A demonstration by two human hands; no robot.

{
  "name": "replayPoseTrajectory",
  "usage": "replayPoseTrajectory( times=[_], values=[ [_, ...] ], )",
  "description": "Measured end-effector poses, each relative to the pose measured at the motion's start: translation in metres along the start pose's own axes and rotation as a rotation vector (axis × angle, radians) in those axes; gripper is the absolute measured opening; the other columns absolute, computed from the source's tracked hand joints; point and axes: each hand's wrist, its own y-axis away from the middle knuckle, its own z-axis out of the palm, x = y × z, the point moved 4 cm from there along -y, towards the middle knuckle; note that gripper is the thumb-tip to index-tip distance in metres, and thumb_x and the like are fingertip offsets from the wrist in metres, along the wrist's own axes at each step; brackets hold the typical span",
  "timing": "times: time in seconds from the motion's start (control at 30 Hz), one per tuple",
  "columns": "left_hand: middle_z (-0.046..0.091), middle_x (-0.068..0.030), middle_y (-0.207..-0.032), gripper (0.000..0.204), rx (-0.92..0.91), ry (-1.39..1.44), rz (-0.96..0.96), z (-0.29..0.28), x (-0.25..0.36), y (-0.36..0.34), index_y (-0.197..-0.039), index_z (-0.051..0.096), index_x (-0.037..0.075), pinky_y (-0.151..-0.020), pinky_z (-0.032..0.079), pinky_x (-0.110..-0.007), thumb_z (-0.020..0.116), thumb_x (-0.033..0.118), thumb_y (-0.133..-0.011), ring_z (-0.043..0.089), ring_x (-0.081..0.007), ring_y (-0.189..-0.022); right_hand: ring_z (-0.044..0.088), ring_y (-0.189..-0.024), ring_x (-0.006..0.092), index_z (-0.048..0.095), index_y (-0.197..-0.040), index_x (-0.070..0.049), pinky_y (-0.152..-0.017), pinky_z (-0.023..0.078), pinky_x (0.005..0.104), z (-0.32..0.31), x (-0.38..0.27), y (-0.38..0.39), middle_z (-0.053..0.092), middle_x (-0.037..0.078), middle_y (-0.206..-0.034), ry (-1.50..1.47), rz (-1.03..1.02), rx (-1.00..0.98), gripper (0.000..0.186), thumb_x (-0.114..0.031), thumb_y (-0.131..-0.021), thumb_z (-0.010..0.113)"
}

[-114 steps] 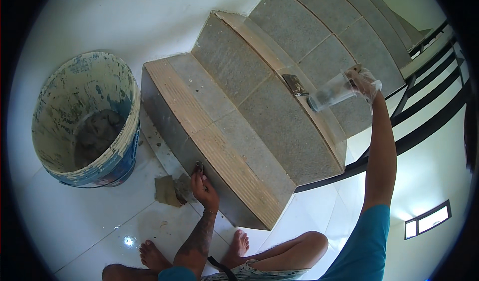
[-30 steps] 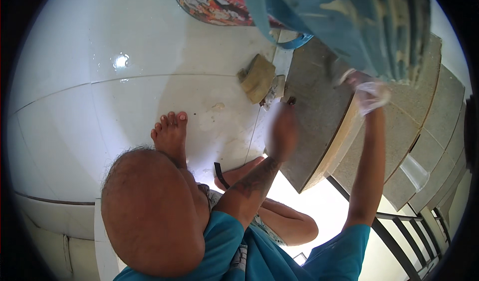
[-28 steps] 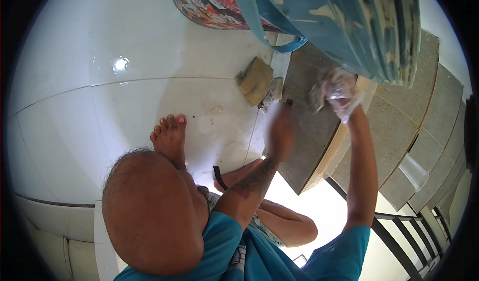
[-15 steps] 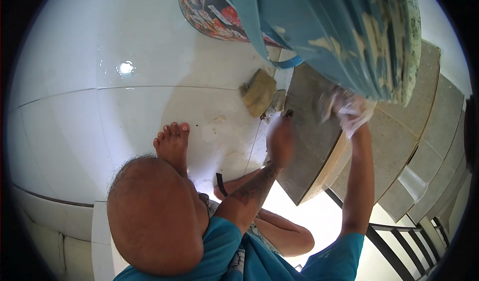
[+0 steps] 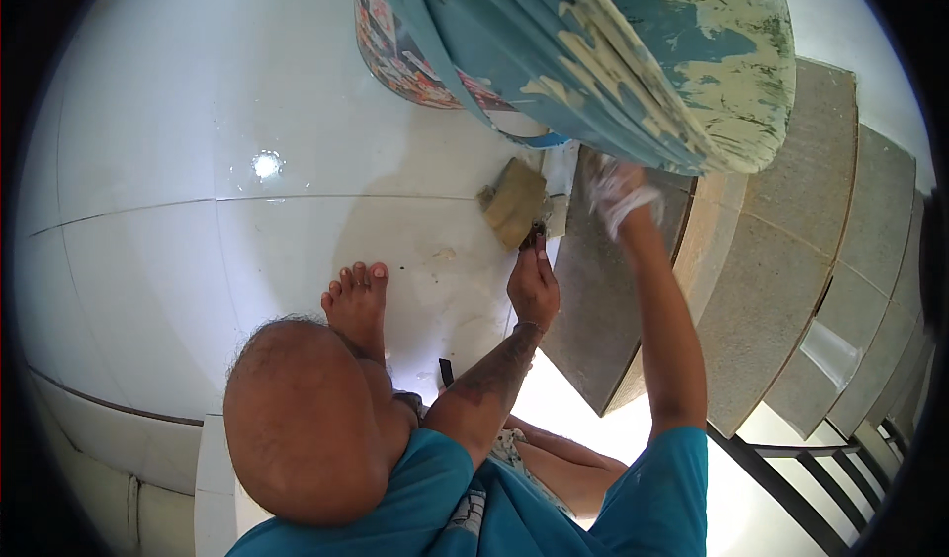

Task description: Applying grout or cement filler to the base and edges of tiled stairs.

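Left hand (image 5: 535,288) pinched on small dark object (image 5: 535,235); tan flat piece (image 5: 513,204) just ahead-left. Right hand (image 5: 623,185) in clear plastic (image 5: 641,205), grip unclear.

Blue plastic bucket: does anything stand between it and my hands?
Nothing visible for the plastic-covered right hand, seen just below the blue, cream-smeared plastic bucket. For the left hand, the tan, bent piece on the white floor lies between.
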Motion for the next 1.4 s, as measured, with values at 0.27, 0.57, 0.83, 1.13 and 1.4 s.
replayPoseTrajectory(
  times=[0.27,0.57,0.83,1.13,1.4],
  values=[
    [0.054,-0.018,-0.067,0.025,-0.019,-0.011,0.03,0.013,0.001,0.005,-0.088,0.058,0.001,-0.055,0.041,-0.04,0.045,0.021,-0.092,0.053,-0.0334,-0.059,0.061,-0.083,0.0332,0.062,-0.088,-0.004,-0.073,0.049,0.0371,0.045,0.009,0.077,0.063,0.017,-0.088,-0.576,0.005,0.135,0.024,-0.025,-0.081,0.053],
    [0.055,-0.0228,-0.064,0.028,-0.052,0.0,0.028,0.016,0.009,-0.005,-0.075,0.051,0.0,-0.053,0.039,-0.043,0.047,0.022,-0.09,0.053,-0.0397,-0.058,0.059,-0.067,0.0315,0.061,-0.079,-0.007,-0.058,0.048,0.0382,0.145,-0.012,0.18,0.061,0.015,-0.077,-0.425,-0.192,0.176,0.012,-0.014,-0.081,0.051],
    [0.054,-0.019,-0.06,0.029,0.0,0.056,0.007,0.019,0.014,-0.015,-0.074,0.049,-0.001,-0.049,0.038,-0.041,0.047,0.022,-0.091,0.052,-0.0353,-0.054,0.059,-0.094,0.0305,0.057,-0.099,-0.009,-0.078,0.05,0.0375,0.13,-0.049,0.203,0.058,0.013,-0.108,-0.295,0.181,-0.295,0.023,-0.024,-0.084,0.047],
    [0.055,-0.0183,-0.061,0.029,0.035,0.12,-0.059,0.013,0.016,-0.026,-0.074,0.05,-0.001,-0.053,0.04,-0.041,0.046,0.022,-0.09,0.053,-0.0342,-0.057,0.06,-0.088,0.033,0.055,-0.103,-0.006,-0.071,0.051,0.0414,0.096,-0.038,0.199,0.056,0.015,-0.109,-0.334,0.069,0.119,0.03,-0.03,-0.086,0.046],
    [0.057,-0.0165,-0.063,0.027,-0.007,0.126,-0.003,0.025,0.012,-0.024,-0.076,0.052,-0.002,-0.054,0.041,-0.038,0.048,0.021,-0.089,0.054,-0.0299,-0.055,0.056,-0.07,0.0238,0.056,-0.093,-0.008,-0.059,0.046,0.0318,0.08,-0.002,0.295,0.057,0.008,-0.083,-0.795,0.24,0.487,0.01,-0.011,-0.084,0.056]
  ],
)
